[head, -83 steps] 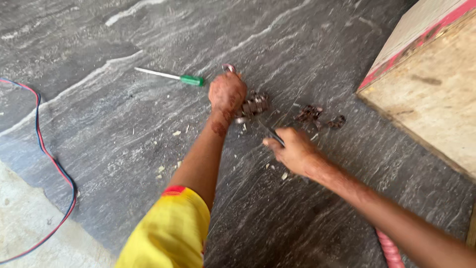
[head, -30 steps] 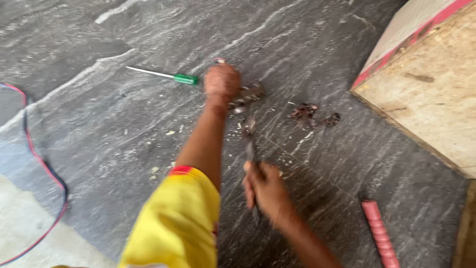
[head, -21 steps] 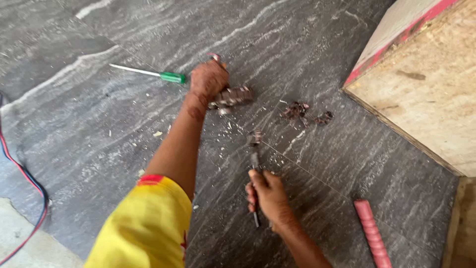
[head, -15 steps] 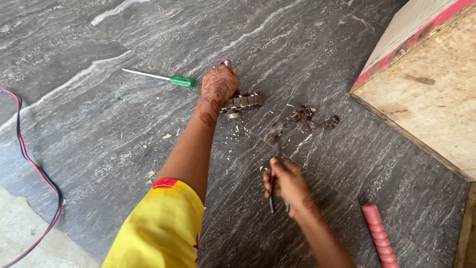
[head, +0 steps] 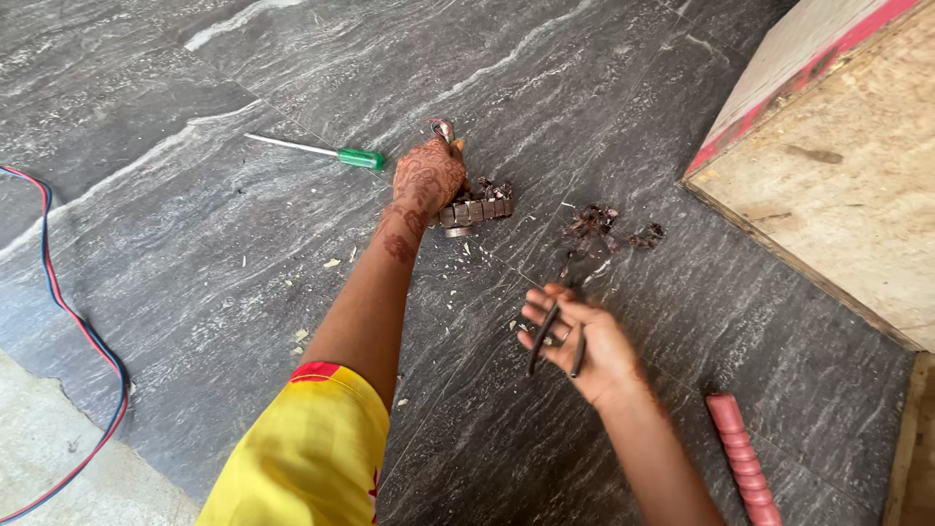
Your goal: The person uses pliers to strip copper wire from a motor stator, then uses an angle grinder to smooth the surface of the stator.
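The rusty, ridged metal part, on the grey stone floor, looks heavy, stiff and gritty; best gripped by its ends. The left hand presses closed on it. The right hand grips dark pliers. One green-handled screwdriver lies left; two debris piles right.

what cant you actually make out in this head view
- Metal part under the left hand: the hand covers much of it, so its kind is unclear.
- Dark two-handled tool in the right hand: its working end is hidden by the fingers.
- Pink ribbed handle: cut off by the bottom edge.
- Dark scraps on the stone floor: too small to identify.
- Red and blue cable: both ends leave the left edge.
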